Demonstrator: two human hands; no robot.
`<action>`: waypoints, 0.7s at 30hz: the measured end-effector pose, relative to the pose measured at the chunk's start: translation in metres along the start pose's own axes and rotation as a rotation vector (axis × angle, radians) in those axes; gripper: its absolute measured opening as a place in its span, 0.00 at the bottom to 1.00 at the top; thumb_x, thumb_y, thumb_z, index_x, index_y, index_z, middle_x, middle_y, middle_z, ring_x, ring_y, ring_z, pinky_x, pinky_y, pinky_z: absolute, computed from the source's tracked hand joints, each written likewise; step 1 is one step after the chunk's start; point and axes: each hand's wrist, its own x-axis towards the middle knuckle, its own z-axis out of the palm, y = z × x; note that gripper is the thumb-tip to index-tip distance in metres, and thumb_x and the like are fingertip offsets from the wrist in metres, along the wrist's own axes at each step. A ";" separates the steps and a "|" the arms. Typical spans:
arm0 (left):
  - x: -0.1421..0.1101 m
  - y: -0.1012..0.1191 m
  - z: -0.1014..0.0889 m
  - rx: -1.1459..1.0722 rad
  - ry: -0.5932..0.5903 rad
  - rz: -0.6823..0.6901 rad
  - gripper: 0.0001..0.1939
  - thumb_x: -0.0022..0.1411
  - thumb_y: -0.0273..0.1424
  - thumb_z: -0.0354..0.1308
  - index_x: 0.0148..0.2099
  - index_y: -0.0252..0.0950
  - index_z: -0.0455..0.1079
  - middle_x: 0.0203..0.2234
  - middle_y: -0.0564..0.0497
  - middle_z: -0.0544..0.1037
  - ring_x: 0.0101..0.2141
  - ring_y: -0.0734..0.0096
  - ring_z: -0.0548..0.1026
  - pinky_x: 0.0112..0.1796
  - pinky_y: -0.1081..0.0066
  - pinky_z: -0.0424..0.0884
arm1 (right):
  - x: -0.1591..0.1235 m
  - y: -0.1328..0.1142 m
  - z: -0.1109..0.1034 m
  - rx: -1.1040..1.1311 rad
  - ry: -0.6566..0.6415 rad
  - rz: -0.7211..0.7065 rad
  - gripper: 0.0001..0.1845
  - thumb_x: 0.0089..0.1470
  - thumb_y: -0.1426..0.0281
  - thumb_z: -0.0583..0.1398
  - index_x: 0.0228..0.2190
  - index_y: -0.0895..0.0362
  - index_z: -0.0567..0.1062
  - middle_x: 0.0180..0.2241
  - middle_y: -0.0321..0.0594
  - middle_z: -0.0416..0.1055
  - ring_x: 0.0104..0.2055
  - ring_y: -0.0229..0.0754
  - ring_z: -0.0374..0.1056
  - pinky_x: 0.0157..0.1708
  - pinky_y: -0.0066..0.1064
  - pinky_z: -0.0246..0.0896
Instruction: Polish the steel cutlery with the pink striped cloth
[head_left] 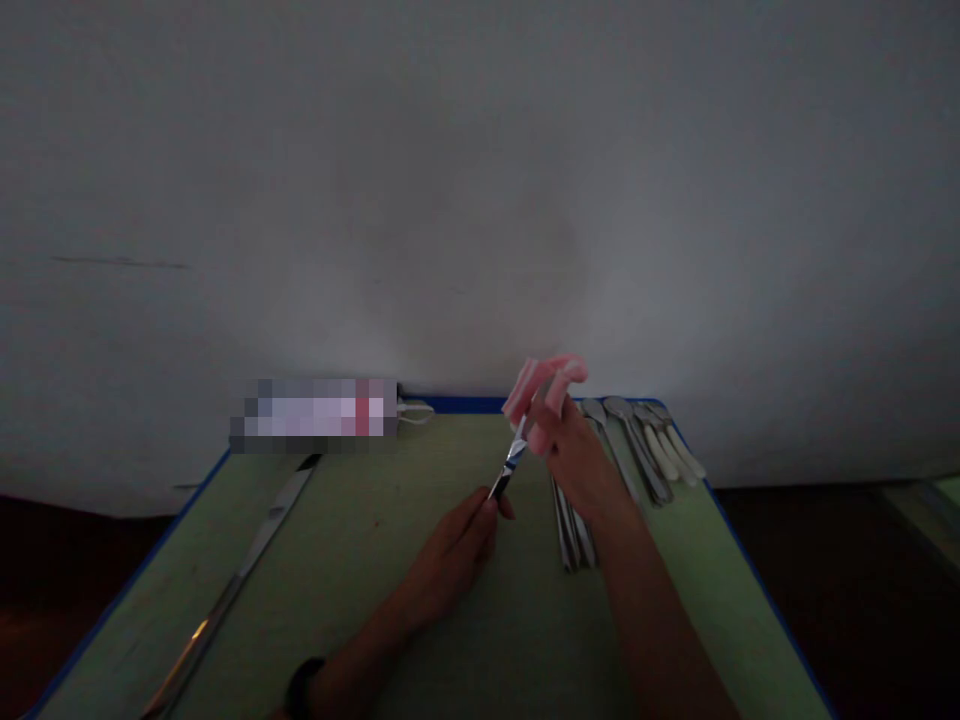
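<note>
My left hand is closed on the dark handle end of a small piece of cutlery, holding it tilted up and to the right over the green table. My right hand is closed on a folded pink cloth that wraps the upper end of the same cutlery. Which kind of cutlery it is cannot be told, because the cloth hides its tip.
A row of spoons lies at the table's far right, with more cutlery beside my right wrist. A long knife lies on the left. A white cable sits at the back edge, against a pale wall.
</note>
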 end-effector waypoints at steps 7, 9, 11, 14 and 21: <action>0.002 -0.005 -0.002 -0.147 -0.006 -0.018 0.17 0.65 0.45 0.44 0.40 0.38 0.63 0.17 0.62 0.52 0.15 0.82 0.50 0.15 0.82 0.48 | 0.018 -0.004 -0.014 0.228 0.276 0.013 0.07 0.50 0.68 0.59 0.33 0.55 0.74 0.33 0.36 0.76 0.42 0.39 0.70 0.45 0.32 0.64; 0.003 -0.004 -0.003 -0.178 0.003 -0.028 0.17 0.65 0.45 0.44 0.40 0.38 0.63 0.17 0.63 0.52 0.15 0.82 0.49 0.14 0.82 0.47 | 0.017 -0.017 -0.014 0.275 0.328 -0.008 0.07 0.50 0.71 0.57 0.32 0.55 0.74 0.32 0.35 0.76 0.41 0.38 0.70 0.45 0.33 0.64; 0.004 -0.003 -0.004 -0.194 0.018 -0.045 0.17 0.65 0.46 0.44 0.40 0.38 0.62 0.17 0.63 0.52 0.14 0.82 0.48 0.13 0.83 0.47 | 0.012 -0.030 -0.012 0.292 0.296 -0.036 0.09 0.49 0.75 0.55 0.33 0.54 0.74 0.32 0.34 0.76 0.40 0.39 0.70 0.44 0.34 0.65; 0.005 -0.003 -0.005 -0.205 0.022 -0.067 0.17 0.64 0.47 0.44 0.40 0.38 0.62 0.17 0.63 0.51 0.14 0.82 0.48 0.13 0.83 0.47 | 0.004 -0.041 -0.008 0.303 0.185 -0.088 0.11 0.48 0.77 0.55 0.32 0.54 0.74 0.31 0.33 0.76 0.37 0.38 0.70 0.41 0.34 0.67; 0.004 -0.002 -0.002 -0.182 0.028 -0.045 0.17 0.64 0.46 0.45 0.40 0.38 0.63 0.17 0.63 0.52 0.15 0.82 0.49 0.13 0.83 0.47 | 0.010 -0.021 -0.014 0.170 0.179 -0.005 0.06 0.46 0.74 0.59 0.30 0.58 0.74 0.30 0.34 0.74 0.32 0.36 0.68 0.38 0.30 0.65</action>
